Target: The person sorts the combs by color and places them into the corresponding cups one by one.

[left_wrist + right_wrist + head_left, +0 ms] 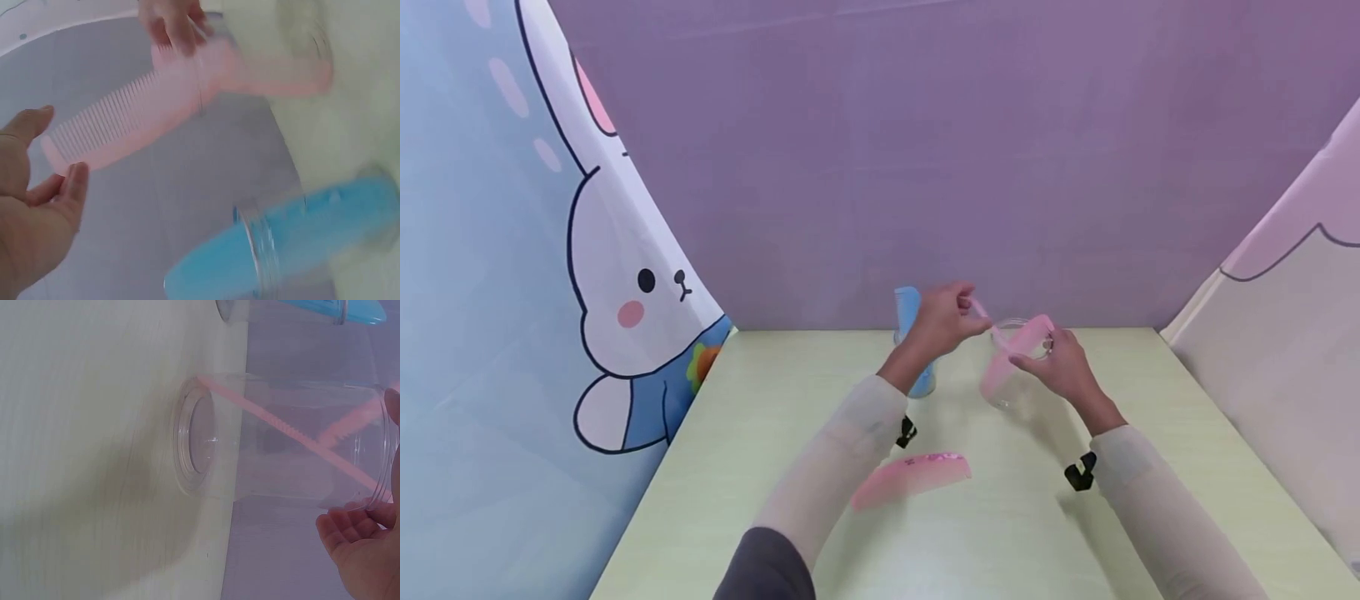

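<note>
My left hand [942, 321] pinches the end of a pink comb [119, 122] between thumb and fingers. That comb slants toward the mouth of a clear cup [281, 444], its far end overlapping the rim. Inside the cup, another pink comb [1007, 367] leans diagonally, its top sticking out above the rim. At the rim, my right hand [1060, 362] holds the cup, thumb on one side and curled fingers [350, 531] on the other. Its base rests on the table. Left of it, a blue comb [219, 262] stands in a second clear cup [265, 250], partly behind my left hand.
Another pink comb [913, 479] lies flat on the pale table [1000, 542], by my left forearm. A purple backdrop [925, 167] rises behind the table's far edge. Printed cloth [625, 333] with a rabbit hangs at the left.
</note>
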Demonstrator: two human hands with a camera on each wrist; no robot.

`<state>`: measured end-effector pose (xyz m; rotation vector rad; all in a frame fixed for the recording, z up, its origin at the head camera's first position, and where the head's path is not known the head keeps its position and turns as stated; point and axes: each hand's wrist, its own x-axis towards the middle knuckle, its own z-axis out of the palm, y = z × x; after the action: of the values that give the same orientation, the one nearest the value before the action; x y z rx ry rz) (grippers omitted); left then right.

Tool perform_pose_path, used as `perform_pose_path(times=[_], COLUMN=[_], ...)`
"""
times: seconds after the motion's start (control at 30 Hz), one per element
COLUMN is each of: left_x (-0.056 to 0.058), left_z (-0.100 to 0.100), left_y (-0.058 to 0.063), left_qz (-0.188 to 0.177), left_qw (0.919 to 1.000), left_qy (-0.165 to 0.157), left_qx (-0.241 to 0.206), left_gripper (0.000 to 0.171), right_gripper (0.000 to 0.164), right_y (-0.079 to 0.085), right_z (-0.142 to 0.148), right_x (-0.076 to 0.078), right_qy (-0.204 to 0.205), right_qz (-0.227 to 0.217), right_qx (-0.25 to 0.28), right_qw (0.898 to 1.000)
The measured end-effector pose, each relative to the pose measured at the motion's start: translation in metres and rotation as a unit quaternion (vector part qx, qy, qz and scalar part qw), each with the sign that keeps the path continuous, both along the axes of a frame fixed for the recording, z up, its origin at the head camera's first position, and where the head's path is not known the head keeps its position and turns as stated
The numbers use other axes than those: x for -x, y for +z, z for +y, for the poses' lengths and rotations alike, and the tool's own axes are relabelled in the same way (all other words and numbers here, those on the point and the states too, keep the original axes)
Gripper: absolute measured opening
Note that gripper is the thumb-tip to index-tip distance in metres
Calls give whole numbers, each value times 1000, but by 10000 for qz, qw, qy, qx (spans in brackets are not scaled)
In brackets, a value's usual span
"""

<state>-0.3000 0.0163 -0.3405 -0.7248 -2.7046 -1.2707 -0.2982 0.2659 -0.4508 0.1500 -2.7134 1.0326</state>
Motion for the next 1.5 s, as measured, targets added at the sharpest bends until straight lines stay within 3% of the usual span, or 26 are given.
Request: perform_pose_path(times=[0.07,0.13,0.4,0.73,1.0,1.27,1.5], left_x=[-1,-2,-5,-6,-16,-25,-37], left_z=[5,7,-9,-49,-70,-86,-102], left_y=[-1,-1,-15,-43,-67,-83,-98], left_qz=[-170,-178,221,1,-422,-350,-543], left_qw=[9990,9988,9948,9927,9913,9870,9789], left_qy=[-134,-208,-379,-349,-188,-178,-289], left_qx=[-381,-400,922,1156,1234,1560,1951], left_gripper=[69,68,65,58,57,52,56], right_gripper=[75,78,78,77,78,77,76], right_y=[-1,-2,-1,3,1,0,2], right_z=[-2,-4,-5,-1,1,3,2], right_x=[1,1,1,3,2,0,-2], right_qy=[40,79,217,241,204,183,163], right_qz=[-32,-45,154,266,174,98,72], right_qx=[29,37,79,10,-24,-14,-60], right_qw=[10000,10000,9996,9994,9996,9998,9998])
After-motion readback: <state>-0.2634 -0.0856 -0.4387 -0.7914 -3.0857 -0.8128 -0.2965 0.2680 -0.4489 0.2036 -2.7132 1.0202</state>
